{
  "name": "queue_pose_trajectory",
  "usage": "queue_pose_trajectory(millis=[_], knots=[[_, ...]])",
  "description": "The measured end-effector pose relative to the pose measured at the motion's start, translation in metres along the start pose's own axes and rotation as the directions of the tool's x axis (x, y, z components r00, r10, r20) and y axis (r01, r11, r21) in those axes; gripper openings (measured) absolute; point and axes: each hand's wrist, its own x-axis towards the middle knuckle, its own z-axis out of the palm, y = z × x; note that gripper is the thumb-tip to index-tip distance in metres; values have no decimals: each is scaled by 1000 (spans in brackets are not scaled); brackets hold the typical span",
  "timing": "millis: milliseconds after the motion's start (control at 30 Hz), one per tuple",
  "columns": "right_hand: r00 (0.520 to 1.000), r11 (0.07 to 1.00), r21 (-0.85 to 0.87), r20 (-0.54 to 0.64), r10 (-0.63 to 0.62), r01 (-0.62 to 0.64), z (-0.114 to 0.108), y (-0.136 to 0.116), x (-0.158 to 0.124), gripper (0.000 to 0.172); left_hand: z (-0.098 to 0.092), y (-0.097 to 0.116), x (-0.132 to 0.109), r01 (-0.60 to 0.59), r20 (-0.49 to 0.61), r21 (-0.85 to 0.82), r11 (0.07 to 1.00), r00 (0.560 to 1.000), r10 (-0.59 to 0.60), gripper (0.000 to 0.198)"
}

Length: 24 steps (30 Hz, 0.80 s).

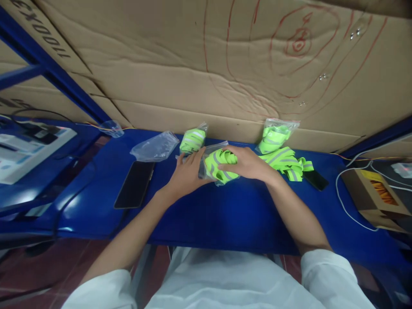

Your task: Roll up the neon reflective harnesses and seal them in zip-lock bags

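A coiled bundle of neon yellow-green reflective strap [222, 166] lies partly inside a clear zip bag [201, 171] on the blue table. My left hand [188, 172] holds the bag at its left side, thumb in front and fingers behind. From the right, my right hand [246, 163] curls over the strap bundle, its fingertips on the coils. Behind my left hand stands a filled bag of strap [193, 139]. Another filled bag [275, 136] leans against the cardboard at the back right. A loose pile of strap [286, 162] lies right of my right hand.
An empty plastic bag [156, 146] and a black tablet-like device [134, 184] lie to the left. At right are a dark phone [316, 180], an open cardboard box [375, 199] and white cables [341, 206]. The cardboard wall [161, 77] closes off the back.
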Motion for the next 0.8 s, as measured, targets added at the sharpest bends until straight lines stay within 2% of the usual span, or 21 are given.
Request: queue_pose_trajectory(millis=[133,233,433,600,700,800], knots=[[990,999,3,130,-54,54,-21,6,-7,43,4,0,-3,-20,160,-40,999,987,26,112],[976,997,44,207,-65,57,-22,8,-8,41,3,4,-5,-88,230,-52,995,968,98,105],[997,997,-9,13,81,-81,-10,3,-5,53,3,12,-7,-88,161,-38,995,982,93,103],[988,981,174,141,57,-82,-9,-4,-5,43,-2,20,-6,-113,37,-13,993,993,113,103],[989,972,218,136,61,-90,-6,-6,-4,43,-9,26,-4,-128,21,-49,991,991,130,98],[995,955,290,97,29,-56,0,-3,-2,45,-15,30,-2,-60,34,-78,995,997,62,103]])
